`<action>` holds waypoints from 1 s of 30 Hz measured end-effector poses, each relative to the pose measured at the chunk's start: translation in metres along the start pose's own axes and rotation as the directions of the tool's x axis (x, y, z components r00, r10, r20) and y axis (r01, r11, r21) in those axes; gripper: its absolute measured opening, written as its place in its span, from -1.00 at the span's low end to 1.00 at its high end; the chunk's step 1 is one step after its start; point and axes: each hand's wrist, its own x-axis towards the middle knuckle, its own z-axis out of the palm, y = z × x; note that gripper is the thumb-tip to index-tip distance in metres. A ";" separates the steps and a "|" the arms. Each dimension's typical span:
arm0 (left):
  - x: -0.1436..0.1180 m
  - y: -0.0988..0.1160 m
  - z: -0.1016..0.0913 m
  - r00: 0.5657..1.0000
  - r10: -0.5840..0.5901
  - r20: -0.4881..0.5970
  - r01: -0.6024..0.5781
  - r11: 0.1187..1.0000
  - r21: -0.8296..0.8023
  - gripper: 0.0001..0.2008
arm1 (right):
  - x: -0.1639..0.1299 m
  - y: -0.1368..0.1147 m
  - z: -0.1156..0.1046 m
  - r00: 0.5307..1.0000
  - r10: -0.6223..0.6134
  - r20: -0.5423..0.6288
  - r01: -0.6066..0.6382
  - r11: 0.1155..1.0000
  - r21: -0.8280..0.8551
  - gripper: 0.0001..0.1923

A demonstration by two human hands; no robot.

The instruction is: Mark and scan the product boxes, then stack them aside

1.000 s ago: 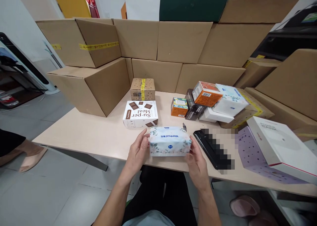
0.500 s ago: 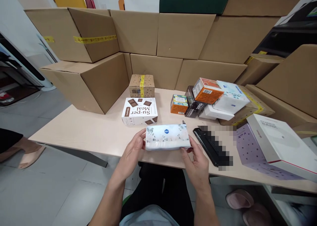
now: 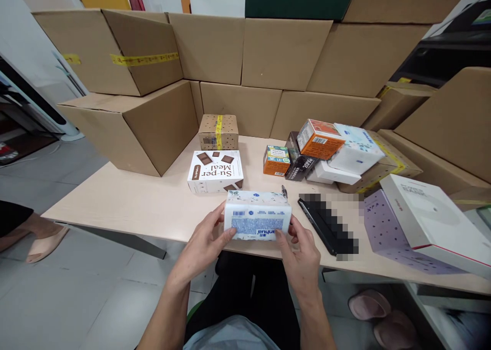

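Now the tissue pack (image 3: 256,217) sits between both hands' fingers (image 3: 231,232).

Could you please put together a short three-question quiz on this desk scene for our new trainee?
1. True or false: both hands grip the tissue pack.
2. Which item lies directly beyond the tissue pack on the table? A) the Su-per Meal box B) the white flat box C) the orange box
3. Which face of the tissue pack is turned toward the camera: the floral one or the one with blue print and barcodes?

Key
1. True: the left hand holds its left end, the right hand its right end.
2. A.
3. The face with blue print and barcodes.
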 end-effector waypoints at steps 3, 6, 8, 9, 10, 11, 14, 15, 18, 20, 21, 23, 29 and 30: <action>0.003 0.003 0.003 0.993 -0.087 -0.079 0.091 0.995 0.041 -0.41 | 0.001 -0.002 0.002 0.998 0.028 -0.048 -0.027 0.999 0.039 -0.56; 0.008 -0.004 0.007 0.985 -0.107 -0.137 0.118 0.990 0.076 -0.41 | 0.002 0.000 0.001 1.000 0.025 -0.007 -0.024 0.998 0.063 -0.61; 0.010 -0.011 0.011 0.979 -0.099 -0.179 0.117 0.989 0.095 -0.40 | 0.007 0.003 -0.003 1.000 0.026 0.006 -0.027 0.996 0.083 -0.64; 0.010 -0.014 0.012 0.974 -0.080 -0.210 0.104 0.989 0.106 -0.41 | 0.011 0.006 -0.006 1.000 0.029 -0.007 -0.028 0.997 0.075 -0.65; 0.010 -0.016 0.014 0.968 -0.047 -0.247 0.079 0.989 0.121 -0.42 | 0.017 0.009 -0.008 0.999 0.032 -0.023 -0.031 0.998 0.045 -0.64; 0.009 -0.018 0.015 0.959 0.001 -0.284 0.042 0.989 0.144 -0.45 | 0.024 0.011 -0.011 0.999 0.032 -0.030 -0.032 0.999 -0.008 -0.64; 0.007 -0.018 0.018 0.921 0.139 -0.364 -0.058 0.972 0.227 -0.56 | 0.049 0.016 -0.015 0.994 0.072 0.085 -0.044 0.956 -0.290 -0.62; 0.007 -0.017 0.019 0.907 0.176 -0.382 -0.083 0.965 0.249 -0.60 | 0.057 0.016 -0.014 0.981 0.118 0.156 -0.047 0.917 -0.396 -0.63; 0.007 -0.016 0.024 0.846 0.328 -0.420 -0.186 0.920 0.345 -0.71 | 0.077 0.012 -0.008 0.913 0.287 0.289 -0.056 0.791 -0.609 -0.66; 0.008 -0.016 0.028 0.786 0.470 -0.401 -0.274 0.847 0.456 -0.74 | 0.083 0.009 -0.003 0.889 0.336 0.311 -0.068 0.768 -0.637 -0.69; 0.009 -0.016 0.031 0.761 0.530 -0.373 -0.310 0.803 0.509 -0.75 | 0.085 0.009 -0.001 0.886 0.341 0.314 -0.074 0.772 -0.631 -0.70; 0.010 -0.016 0.037 0.727 0.615 -0.305 -0.358 0.718 0.597 -0.75 | 0.085 0.011 0.000 0.887 0.342 0.310 -0.090 0.786 -0.611 -0.71; 0.011 -0.012 0.057 0.729 0.676 -0.110 -0.409 0.559 0.721 -0.74 | 0.082 0.021 -0.018 0.958 0.282 0.057 -0.273 0.953 -0.129 -0.72; 0.011 -0.012 0.061 0.741 0.666 -0.090 -0.405 0.549 0.731 -0.73 | 0.081 0.019 -0.022 0.955 0.293 -0.035 -0.289 0.953 0.087 -0.72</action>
